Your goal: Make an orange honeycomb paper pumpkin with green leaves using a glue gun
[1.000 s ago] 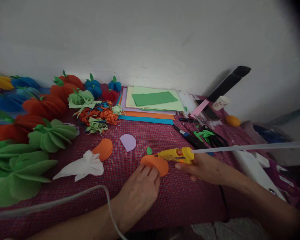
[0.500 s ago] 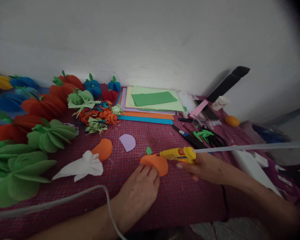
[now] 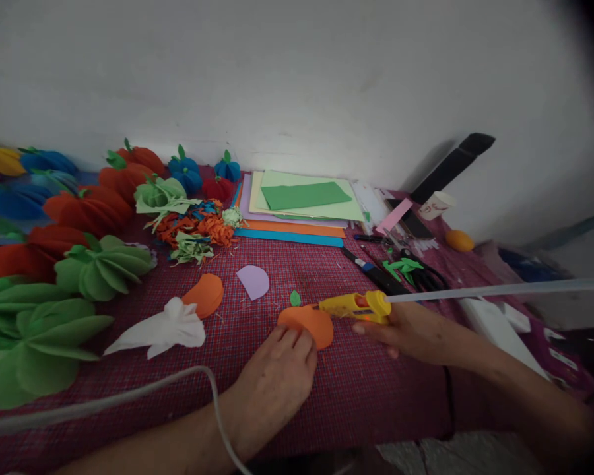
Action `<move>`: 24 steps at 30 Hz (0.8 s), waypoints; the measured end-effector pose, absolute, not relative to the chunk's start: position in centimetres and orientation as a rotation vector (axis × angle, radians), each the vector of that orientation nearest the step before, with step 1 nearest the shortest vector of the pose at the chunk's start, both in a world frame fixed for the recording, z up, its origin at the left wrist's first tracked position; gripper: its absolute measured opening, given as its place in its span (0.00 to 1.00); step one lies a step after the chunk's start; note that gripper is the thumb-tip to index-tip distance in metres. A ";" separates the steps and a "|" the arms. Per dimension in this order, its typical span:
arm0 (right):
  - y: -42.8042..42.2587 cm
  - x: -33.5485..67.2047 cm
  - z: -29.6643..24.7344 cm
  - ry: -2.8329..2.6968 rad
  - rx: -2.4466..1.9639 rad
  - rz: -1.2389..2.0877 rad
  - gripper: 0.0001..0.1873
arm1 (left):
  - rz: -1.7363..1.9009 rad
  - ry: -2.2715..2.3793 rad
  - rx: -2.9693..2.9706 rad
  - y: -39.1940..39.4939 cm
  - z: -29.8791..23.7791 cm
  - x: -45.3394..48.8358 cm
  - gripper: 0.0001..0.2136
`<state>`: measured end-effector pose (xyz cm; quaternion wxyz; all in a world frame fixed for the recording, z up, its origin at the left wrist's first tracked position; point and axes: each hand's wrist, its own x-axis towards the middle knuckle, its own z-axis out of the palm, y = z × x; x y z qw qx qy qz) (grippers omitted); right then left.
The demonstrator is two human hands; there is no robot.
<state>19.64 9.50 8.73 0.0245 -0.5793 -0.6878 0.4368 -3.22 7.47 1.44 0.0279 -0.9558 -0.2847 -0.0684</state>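
The person's left hand (image 3: 277,376) lay palm down on the red checked cloth (image 3: 366,396), fingers spread loosely and gripping nothing, with the fingertips (image 3: 297,338) pressing on the near edge of an orange paper shape (image 3: 309,324). That shape sat flat on the cloth near the middle of the table, just in front of the hand.

The right hand (image 3: 413,330) was closed around the handle of a yellow glue gun (image 3: 356,307). The nozzle pointed left and met the top right edge of the orange shape, though from where I stood I could not be sure it actually touched. A long clear glue stick (image 3: 495,289) jutted from the back of the gun toward the right.

A small green leaf cutout (image 3: 295,298) lay just beyond the orange shape. Farther left were a lilac half-round (image 3: 253,281), a second orange piece (image 3: 205,294) and a crumpled white paper (image 3: 161,330). Folded paper fruits in green, red and blue (image 3: 103,267) crowded the left side. A stack of coloured sheets (image 3: 301,198) rested by the wall, and a white cord (image 3: 129,394) crossed the near edge over the left forearm.
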 end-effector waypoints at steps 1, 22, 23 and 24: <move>9.5 19.7 8.8 -2.126 -1.789 1.350 0.15 | -0.214 -0.878 -2.954 7.4 1.4 -3.2 0.10; 9.9 19.4 9.2 -2.136 -1.797 1.317 0.14 | -0.233 -0.886 -2.950 7.4 1.3 -3.2 0.10; 9.9 19.3 9.3 -2.152 -1.795 1.293 0.14 | -0.233 -0.884 -2.950 7.4 1.3 -3.2 0.10; 10.0 19.2 9.4 -2.169 -1.786 1.271 0.13 | -0.235 -0.881 -2.951 7.4 1.3 -3.2 0.09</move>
